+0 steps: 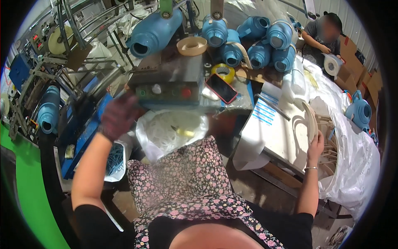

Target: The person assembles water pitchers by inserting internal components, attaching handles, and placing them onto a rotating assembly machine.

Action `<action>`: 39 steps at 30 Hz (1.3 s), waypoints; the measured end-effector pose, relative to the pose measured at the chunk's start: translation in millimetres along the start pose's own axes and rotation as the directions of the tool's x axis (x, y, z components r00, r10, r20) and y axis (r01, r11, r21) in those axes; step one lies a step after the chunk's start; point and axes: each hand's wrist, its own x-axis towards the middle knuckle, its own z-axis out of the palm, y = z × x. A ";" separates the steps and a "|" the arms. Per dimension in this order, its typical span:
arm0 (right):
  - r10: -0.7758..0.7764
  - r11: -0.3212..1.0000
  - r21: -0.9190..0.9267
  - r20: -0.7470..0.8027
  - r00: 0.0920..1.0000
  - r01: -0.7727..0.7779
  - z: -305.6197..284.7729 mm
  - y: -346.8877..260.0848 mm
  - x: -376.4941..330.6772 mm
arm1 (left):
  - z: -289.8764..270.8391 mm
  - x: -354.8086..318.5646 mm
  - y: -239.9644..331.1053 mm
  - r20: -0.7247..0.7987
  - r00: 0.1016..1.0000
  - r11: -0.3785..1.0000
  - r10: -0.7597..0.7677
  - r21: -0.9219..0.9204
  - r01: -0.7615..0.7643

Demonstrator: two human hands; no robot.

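My left hand [119, 115], in a dark red glove, is smeared by motion beside the left end of a dark metal control box [163, 85] with green and red buttons. Whether its fingers hold anything does not show. On the right, my bare right hand [317, 145] grips the lower end of a curved beige plastic handle [311, 122]. This piece stands up at the edge of a white worktable [286, 143]. More beige curved handles [329, 155] are heaped just beyond that hand. Several light-blue plastic jug bodies [215, 33] lie at the back, one large one [155, 33] behind the box.
A white-lined bin [151, 139] with clear scraps and a yellow-handled knife [182, 132] sits below the box. Yellow tape [224, 74], a phone [222, 88] and a beige ring [192, 45] lie behind. Printed label sheets [265, 114] cover the worktable's left. Another person [323, 39] works at far right.
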 end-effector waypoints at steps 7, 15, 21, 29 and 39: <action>0.225 0.632 -0.774 0.222 0.949 0.031 -39.7 -1.9 17.2 | 33.4 169.8 -79.2 0.069 0.997 0.973 -0.038 0.230 0.021; 0.253 0.879 -0.410 -0.027 0.967 -0.242 -10.6 16.9 27.4 | 25.0 145.4 -89.4 -0.128 0.925 0.690 0.359 0.703 -0.171; 0.014 0.996 -0.076 -0.364 0.931 -0.045 2.4 42.1 59.8 | -90.9 21.2 -20.2 -0.191 0.949 0.796 0.251 0.598 -0.090; 0.326 0.390 0.752 0.426 0.844 -0.531 169.3 -280.7 -33.4 | -127.7 -106.9 104.0 -0.332 0.897 0.955 -0.293 -0.151 0.256; 0.192 -0.036 0.322 0.931 0.310 -0.946 197.6 -402.4 -227.4 | -97.9 -132.8 173.0 -0.229 0.760 0.775 -0.608 -0.379 0.506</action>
